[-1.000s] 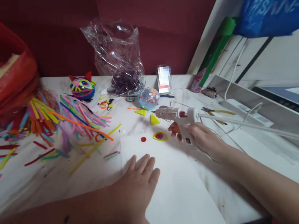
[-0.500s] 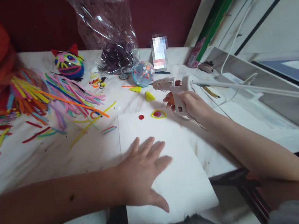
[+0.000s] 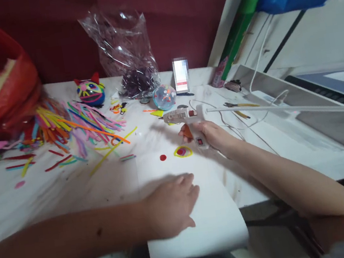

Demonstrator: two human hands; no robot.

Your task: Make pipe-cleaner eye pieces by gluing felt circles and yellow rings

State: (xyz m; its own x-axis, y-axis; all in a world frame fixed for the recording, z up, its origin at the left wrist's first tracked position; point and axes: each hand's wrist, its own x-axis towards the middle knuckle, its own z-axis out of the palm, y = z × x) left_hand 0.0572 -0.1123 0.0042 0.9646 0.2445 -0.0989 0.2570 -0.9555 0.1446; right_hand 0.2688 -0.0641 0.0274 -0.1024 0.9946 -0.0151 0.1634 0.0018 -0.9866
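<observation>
My right hand (image 3: 215, 135) is wrapped round a white hot glue gun (image 3: 197, 131), its nozzle pointing left above the table and a long glue stick trailing out of its back. Below the gun lies a sheet of white paper (image 3: 218, 208), with its near end curling over the table edge. Over the middle of the sheet is my left hand (image 3: 173, 206), palm down with fingers stretched; whether it presses the paper I cannot tell. On the sheet's far part are a red dot (image 3: 163, 158) and a yellow-outlined eye shape (image 3: 183, 152) with a red centre.
Bundles of coloured pipe cleaners (image 3: 93, 121) spread at left beside a red bag (image 3: 21, 95). Behind stand a cat-faced ball (image 3: 90, 94), a clear plastic bag (image 3: 124, 45), a clear round container (image 3: 164, 97) and a blurred phone (image 3: 181, 76). Pliers (image 3: 241, 105) and a cord lie right.
The head view has shifted, so the tabletop things sit lower. The glue gun has moved left over the table. My left hand's fingers have drawn closer together.
</observation>
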